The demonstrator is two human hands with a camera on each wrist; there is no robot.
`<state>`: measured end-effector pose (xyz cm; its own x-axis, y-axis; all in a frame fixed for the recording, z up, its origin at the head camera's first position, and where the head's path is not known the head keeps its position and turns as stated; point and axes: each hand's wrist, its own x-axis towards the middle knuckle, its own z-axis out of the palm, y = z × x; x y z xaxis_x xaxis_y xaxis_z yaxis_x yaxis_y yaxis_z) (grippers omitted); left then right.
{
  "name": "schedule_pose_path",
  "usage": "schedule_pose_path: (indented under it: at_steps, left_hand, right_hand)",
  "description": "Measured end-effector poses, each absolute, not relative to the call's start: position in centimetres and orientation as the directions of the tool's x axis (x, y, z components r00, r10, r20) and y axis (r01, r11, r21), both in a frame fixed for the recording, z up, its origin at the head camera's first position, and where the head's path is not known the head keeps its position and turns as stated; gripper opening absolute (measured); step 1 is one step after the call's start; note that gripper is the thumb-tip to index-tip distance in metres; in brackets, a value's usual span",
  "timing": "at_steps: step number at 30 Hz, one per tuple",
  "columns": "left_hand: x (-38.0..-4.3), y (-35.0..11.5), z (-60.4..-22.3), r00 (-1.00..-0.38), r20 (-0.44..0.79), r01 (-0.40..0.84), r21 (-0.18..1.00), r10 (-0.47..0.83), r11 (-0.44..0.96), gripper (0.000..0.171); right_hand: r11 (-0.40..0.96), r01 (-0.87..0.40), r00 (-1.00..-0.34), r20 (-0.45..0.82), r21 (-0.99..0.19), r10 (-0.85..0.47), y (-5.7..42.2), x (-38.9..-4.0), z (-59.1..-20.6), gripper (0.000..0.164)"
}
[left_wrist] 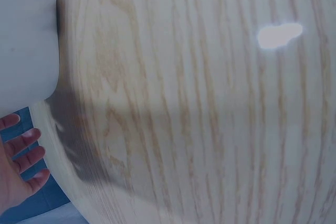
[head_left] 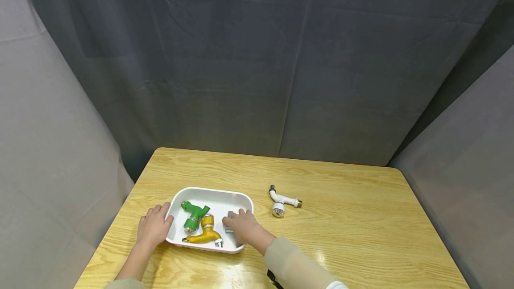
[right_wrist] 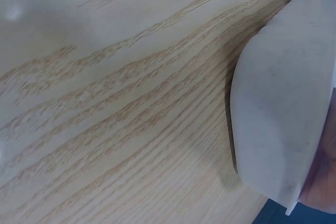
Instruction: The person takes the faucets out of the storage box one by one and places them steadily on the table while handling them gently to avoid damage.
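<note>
A white plastic basket holds a green tap and a yellow tap. My left hand rests against the basket's left end, its fingers loosely spread in the left wrist view. Inside the right end, my right hand grips a grey object, which it mostly covers, so its kind is hidden. From the right wrist, the basket's outer wall blocks most of that hand. A white tap with a dark spout tip lies on the table, right of the basket.
The wood-grain table extends to the right beyond the white tap. Dark grey cloth hangs behind its far edge, with paler cloth on both sides.
</note>
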<state>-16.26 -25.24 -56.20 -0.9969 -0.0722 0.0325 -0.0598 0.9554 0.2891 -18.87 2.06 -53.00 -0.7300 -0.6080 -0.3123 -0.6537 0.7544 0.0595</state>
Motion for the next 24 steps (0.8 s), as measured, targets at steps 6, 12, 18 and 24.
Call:
schedule_pose_path:
  at_steps: [6,12,18,24]
  left_hand:
    - [-16.2,-25.2,-56.1,-0.996,0.045,-0.055,0.292,-0.071,0.955,0.045]
    - [-16.2,-25.2,-56.1,-0.997,0.037,-0.060,0.290,-0.074,0.955,0.045]
    - [-16.2,-25.3,-56.1,-0.997,0.033,-0.062,0.286,-0.075,0.956,0.045]
    - [-16.3,-25.3,-56.2,-0.997,0.026,-0.063,0.287,-0.074,0.956,0.046]
  right_hand:
    - [0.746,-0.665,-0.723,-0.277,0.034,-0.633,2.3,-18.9,-52.8,0.072]
    - [0.735,-0.677,-0.718,-0.237,0.023,-0.654,2.5,-19.3,-52.5,0.078]
    - [0.714,-0.699,-0.709,-0.163,0.042,-0.686,2.8,-19.8,-51.5,0.078]
    - [0.706,-0.707,-0.706,-0.093,0.047,-0.702,3.3,-20.0,-50.6,0.078]
